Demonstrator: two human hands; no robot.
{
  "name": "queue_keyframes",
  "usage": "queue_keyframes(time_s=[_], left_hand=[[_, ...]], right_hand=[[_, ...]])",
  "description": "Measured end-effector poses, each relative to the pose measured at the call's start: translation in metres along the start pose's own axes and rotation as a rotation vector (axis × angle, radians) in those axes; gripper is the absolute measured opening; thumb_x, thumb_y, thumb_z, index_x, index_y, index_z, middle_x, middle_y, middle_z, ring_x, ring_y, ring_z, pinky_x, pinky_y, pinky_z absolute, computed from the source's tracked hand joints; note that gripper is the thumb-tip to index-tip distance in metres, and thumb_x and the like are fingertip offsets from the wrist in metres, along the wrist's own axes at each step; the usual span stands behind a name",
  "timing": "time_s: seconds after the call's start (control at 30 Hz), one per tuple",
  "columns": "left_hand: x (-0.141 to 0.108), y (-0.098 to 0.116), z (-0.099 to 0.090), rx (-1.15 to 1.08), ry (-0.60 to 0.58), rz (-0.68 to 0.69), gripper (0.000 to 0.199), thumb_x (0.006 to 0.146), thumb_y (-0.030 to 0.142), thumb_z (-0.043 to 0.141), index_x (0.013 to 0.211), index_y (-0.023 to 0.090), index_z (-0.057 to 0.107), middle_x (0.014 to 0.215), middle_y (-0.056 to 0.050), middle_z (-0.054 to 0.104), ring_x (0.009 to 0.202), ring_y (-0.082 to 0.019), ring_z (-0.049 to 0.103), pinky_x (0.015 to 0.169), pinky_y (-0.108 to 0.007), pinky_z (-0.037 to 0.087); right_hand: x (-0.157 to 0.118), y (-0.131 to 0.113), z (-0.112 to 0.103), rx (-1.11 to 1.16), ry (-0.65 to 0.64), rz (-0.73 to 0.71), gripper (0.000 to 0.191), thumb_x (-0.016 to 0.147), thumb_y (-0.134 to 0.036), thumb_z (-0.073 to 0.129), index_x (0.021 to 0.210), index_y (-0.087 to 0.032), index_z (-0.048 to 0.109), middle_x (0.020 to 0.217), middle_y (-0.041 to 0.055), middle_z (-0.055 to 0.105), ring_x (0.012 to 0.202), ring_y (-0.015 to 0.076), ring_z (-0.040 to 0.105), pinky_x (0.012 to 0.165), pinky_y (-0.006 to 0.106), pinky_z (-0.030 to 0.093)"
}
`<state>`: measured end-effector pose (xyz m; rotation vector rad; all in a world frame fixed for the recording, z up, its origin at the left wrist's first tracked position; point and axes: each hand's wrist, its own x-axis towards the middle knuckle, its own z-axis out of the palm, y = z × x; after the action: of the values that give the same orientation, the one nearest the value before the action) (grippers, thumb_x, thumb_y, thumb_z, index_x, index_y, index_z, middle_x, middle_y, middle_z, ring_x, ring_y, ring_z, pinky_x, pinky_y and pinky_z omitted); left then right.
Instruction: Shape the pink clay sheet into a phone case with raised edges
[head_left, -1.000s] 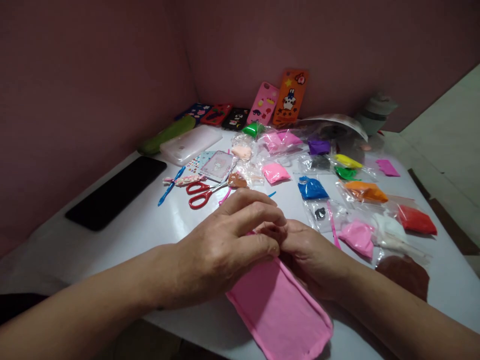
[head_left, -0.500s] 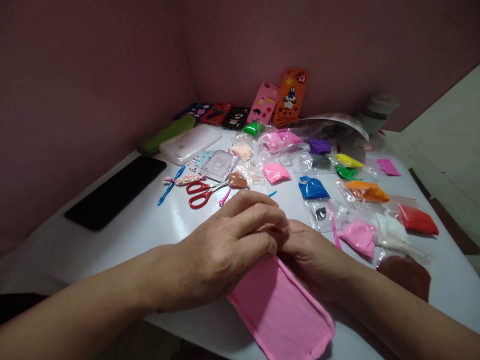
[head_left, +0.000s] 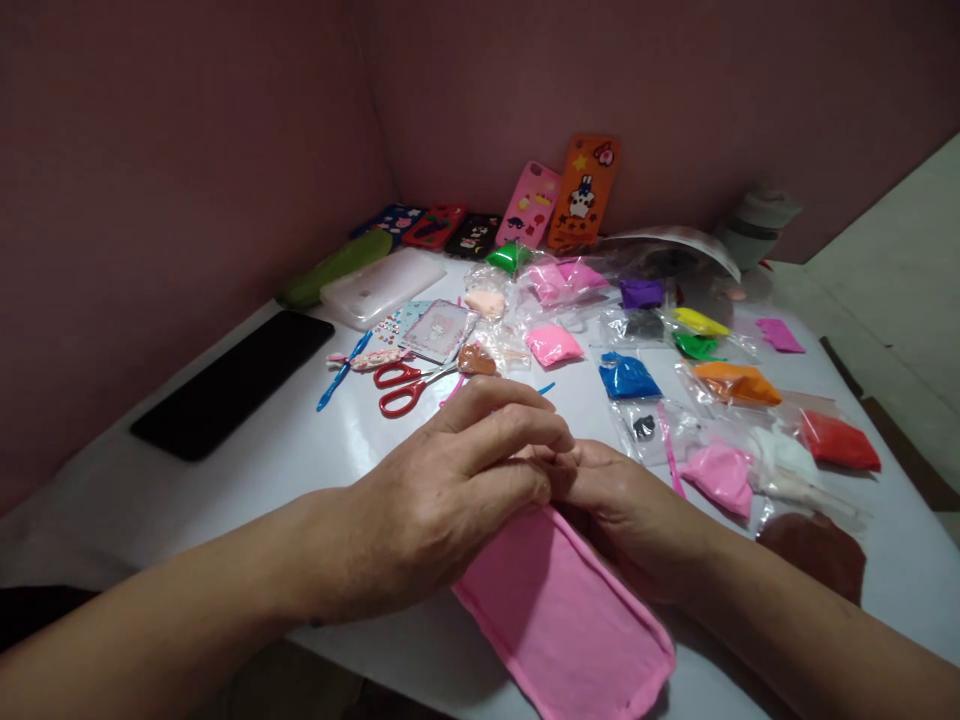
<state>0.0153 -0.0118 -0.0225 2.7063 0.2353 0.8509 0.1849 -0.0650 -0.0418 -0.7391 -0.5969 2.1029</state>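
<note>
A flat pink clay-covered slab shaped like a phone case (head_left: 570,625) lies on the white table (head_left: 300,450) near the front edge. My left hand (head_left: 442,500) rests over its far end, fingers bent and pressing at the edge. My right hand (head_left: 622,510) lies against the slab's right side, fingertips meeting the left hand's at the top corner. What sits under the fingertips is hidden.
Bagged clay lies beyond my hands: blue (head_left: 626,377), orange (head_left: 735,383), red (head_left: 840,442), pink (head_left: 720,470), white, brown. Red scissors (head_left: 405,388), a black phone (head_left: 232,383), a clear case (head_left: 382,285) and decorated cases (head_left: 581,190) against the wall stand further back.
Both hands stay on the slab's far end with only slight finger shifts. The slab's near corner has edged a little to the right.
</note>
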Motion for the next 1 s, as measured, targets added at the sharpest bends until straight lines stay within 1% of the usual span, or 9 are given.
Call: queue_keyframes(time_s=[0.07,0.2,0.33,0.4,0.5,0.6,0.73,0.87,1.0], left_hand=[[0.0011,0.0001,-0.002,0.008,-0.003,-0.01,0.015,0.086,0.004,0.054,0.097,0.012,0.061,0.111,-0.011,0.059,0.113,-0.02,0.043,0.097,-0.035,0.043],[0.0033,-0.0011,-0.0054,0.056,0.022,-0.032,0.012,0.088,0.008,0.053,0.093,0.014,0.062,0.107,-0.01,0.06,0.111,-0.022,0.045,0.096,-0.039,0.044],[0.0037,-0.0019,-0.0027,0.036,0.026,-0.038,0.008,0.086,0.008,0.056,0.088,0.013,0.063,0.106,-0.01,0.06,0.11,-0.021,0.046,0.094,-0.037,0.045],[0.0039,-0.0016,-0.0009,0.014,0.04,-0.04,0.01,0.085,0.006,0.056,0.087,0.013,0.063,0.105,-0.01,0.061,0.11,-0.021,0.046,0.093,-0.036,0.046],[0.0042,-0.0004,-0.0008,-0.006,0.036,-0.054,0.012,0.085,0.005,0.054,0.087,0.012,0.063,0.105,-0.01,0.061,0.11,-0.021,0.047,0.093,-0.035,0.045],[0.0042,0.0008,-0.0027,-0.016,0.013,-0.075,0.011,0.087,0.007,0.054,0.088,0.012,0.064,0.105,-0.01,0.061,0.109,-0.02,0.046,0.094,-0.034,0.044],[0.0042,0.0005,-0.001,-0.013,0.031,-0.06,0.011,0.087,0.009,0.054,0.091,0.013,0.064,0.106,-0.01,0.06,0.11,-0.021,0.045,0.094,-0.035,0.044],[0.0044,-0.0017,0.0033,0.001,0.072,-0.009,0.01,0.086,0.007,0.055,0.087,0.012,0.063,0.103,-0.01,0.06,0.109,-0.022,0.046,0.092,-0.035,0.045],[0.0044,-0.0021,0.0026,0.009,0.055,0.004,0.01,0.085,0.005,0.056,0.088,0.012,0.063,0.105,-0.01,0.06,0.109,-0.021,0.046,0.095,-0.034,0.044]], right_hand=[[-0.0001,0.0,-0.0007,-0.012,0.014,0.015,0.004,0.074,-0.012,0.064,0.076,-0.013,0.061,0.064,0.0002,0.056,0.055,0.0097,0.05,0.063,0.025,0.041],[0.0007,0.0011,-0.0044,-0.04,0.07,0.046,0.011,0.071,-0.013,0.068,0.076,-0.014,0.058,0.063,-0.0018,0.053,0.054,0.0089,0.047,0.063,0.025,0.04],[0.0018,0.002,-0.0057,-0.03,0.088,0.04,0.012,0.071,-0.013,0.068,0.074,-0.015,0.057,0.063,-0.0024,0.052,0.055,0.0087,0.047,0.067,0.025,0.041],[0.0021,0.0019,-0.005,-0.019,0.071,0.039,0.01,0.073,-0.014,0.068,0.077,-0.014,0.059,0.064,-0.0011,0.054,0.058,0.01,0.051,0.067,0.025,0.041],[0.0024,0.0016,-0.0042,-0.02,0.021,0.033,0.011,0.074,-0.014,0.068,0.084,-0.014,0.063,0.066,0.0004,0.057,0.06,0.0115,0.054,0.061,0.023,0.039],[0.0023,0.0016,-0.0049,-0.024,0.02,0.03,0.012,0.076,-0.016,0.068,0.086,-0.013,0.065,0.066,0.0005,0.057,0.057,0.0097,0.052,0.061,0.023,0.039],[0.0022,0.0021,-0.0054,-0.038,0.018,0.033,0.008,0.078,-0.019,0.068,0.083,-0.013,0.064,0.064,-0.0009,0.055,0.055,0.0077,0.049,0.065,0.023,0.04],[0.0025,0.0021,-0.0044,-0.047,0.014,0.019,0.006,0.079,-0.017,0.066,0.083,-0.013,0.063,0.064,-0.0003,0.056,0.055,0.0087,0.05,0.062,0.023,0.038],[0.0018,0.0021,-0.0047,-0.057,0.036,0.014,0.005,0.071,-0.009,0.063,0.075,-0.012,0.061,0.06,-0.001,0.053,0.049,0.0072,0.045,0.053,0.022,0.032]])
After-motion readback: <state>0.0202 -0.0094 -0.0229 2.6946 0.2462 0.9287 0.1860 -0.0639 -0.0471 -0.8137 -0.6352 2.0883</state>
